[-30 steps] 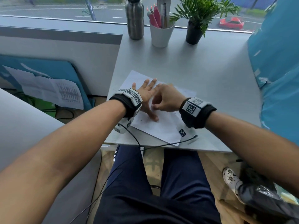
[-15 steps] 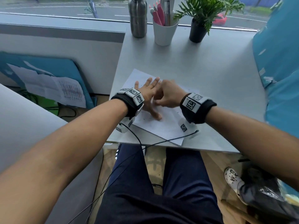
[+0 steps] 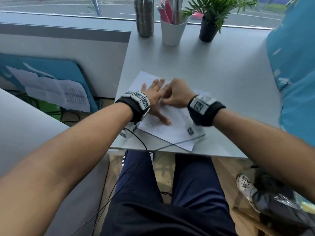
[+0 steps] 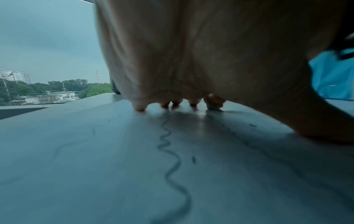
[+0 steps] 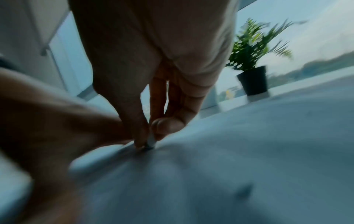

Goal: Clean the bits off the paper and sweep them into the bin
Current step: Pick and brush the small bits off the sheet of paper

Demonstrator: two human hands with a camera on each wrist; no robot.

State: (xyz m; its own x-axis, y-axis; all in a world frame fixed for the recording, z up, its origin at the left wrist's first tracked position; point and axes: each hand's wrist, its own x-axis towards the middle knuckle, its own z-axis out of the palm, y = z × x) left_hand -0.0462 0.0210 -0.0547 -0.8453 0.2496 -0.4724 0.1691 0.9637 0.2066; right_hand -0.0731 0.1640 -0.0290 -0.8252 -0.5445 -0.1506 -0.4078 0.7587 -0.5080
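Note:
A white sheet of paper (image 3: 170, 132) lies at the near edge of the grey table (image 3: 213, 79). My left hand (image 3: 153, 97) presses flat on it with straight, spread fingers (image 4: 140, 106). A wavy pencil line (image 4: 168, 144) and small dark bits (image 4: 193, 159) show on the paper (image 4: 95, 166) under that palm. My right hand (image 3: 177, 94) sits just right of the left hand's fingers. It pinches a small pale block (image 5: 150, 141) between thumb and fingertips (image 5: 166, 125), and the block's tip touches the paper (image 5: 229, 166). The block is hidden in the head view.
A steel bottle (image 3: 144, 17), a white cup of pens (image 3: 173, 31) and a potted plant (image 3: 209, 29) stand along the table's far edge. A blue fabric thing (image 3: 296, 82) borders the right. A dark plastic bag (image 3: 281, 210) sits on the floor at lower right. Cables (image 3: 141, 143) hang off the front edge.
My right hand has shifted slightly up the sheet beside the left fingers, still pinching. The left hand stays pressed flat in the same spot.

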